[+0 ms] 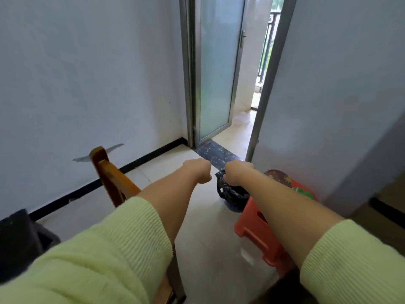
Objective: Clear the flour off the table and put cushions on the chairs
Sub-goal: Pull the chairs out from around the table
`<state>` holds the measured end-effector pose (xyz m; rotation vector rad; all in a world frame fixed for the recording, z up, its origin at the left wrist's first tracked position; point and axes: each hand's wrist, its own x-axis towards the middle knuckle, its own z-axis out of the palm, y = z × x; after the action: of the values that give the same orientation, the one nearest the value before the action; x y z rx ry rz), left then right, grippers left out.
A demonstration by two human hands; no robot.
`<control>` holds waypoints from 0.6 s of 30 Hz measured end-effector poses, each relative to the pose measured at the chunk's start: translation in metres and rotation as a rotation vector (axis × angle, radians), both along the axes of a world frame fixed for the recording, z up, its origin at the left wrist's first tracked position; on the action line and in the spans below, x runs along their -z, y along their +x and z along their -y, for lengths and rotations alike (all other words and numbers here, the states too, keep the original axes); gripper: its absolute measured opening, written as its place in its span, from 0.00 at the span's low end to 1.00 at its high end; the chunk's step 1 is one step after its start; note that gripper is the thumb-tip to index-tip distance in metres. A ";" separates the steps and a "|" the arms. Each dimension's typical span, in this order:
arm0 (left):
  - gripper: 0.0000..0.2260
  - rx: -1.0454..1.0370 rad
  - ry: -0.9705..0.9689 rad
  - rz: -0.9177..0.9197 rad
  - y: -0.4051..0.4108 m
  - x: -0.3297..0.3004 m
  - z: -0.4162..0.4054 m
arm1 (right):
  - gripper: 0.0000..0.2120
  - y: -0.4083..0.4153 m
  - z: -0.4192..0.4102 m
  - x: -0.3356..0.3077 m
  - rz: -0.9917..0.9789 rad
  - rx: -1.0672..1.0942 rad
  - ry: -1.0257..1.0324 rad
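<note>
Both arms reach out over the floor. The right hand (pixel 237 171) has its fingers clenched on the top of a black plastic bag (pixel 232 193); the left hand (pixel 198 171), curled into a fist, hovers just beside it. A wooden chair (pixel 114 181), without a cushion, stands left of the hands, a red plastic stool (pixel 260 227) right.
</note>
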<state>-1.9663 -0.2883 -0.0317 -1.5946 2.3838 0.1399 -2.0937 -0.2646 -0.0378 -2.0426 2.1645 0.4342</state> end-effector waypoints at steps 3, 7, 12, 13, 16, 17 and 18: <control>0.12 0.010 0.007 -0.015 0.001 0.004 0.029 | 0.11 0.002 0.032 -0.002 -0.002 -0.004 0.012; 0.11 -0.005 0.022 -0.033 0.008 0.009 0.073 | 0.12 0.006 0.084 0.005 -0.038 -0.067 0.035; 0.07 -0.054 0.030 -0.027 0.023 0.012 0.136 | 0.12 0.015 0.157 0.012 -0.043 -0.130 0.032; 0.06 -0.084 0.017 -0.028 0.011 0.013 0.186 | 0.11 0.008 0.210 0.014 -0.059 -0.145 0.022; 0.07 -0.101 0.010 -0.010 0.014 0.012 0.214 | 0.10 0.006 0.242 0.013 -0.067 -0.177 0.014; 0.06 -0.106 0.023 -0.016 0.008 0.014 0.229 | 0.10 0.001 0.257 0.014 -0.070 -0.189 0.006; 0.06 -0.097 0.050 -0.016 -0.002 0.016 0.247 | 0.10 -0.008 0.273 0.016 -0.067 -0.187 0.014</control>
<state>-1.9683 -0.5355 -0.0477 -1.6926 2.2962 0.2307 -2.1017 -0.5378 -0.0533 -2.2637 2.0064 0.5452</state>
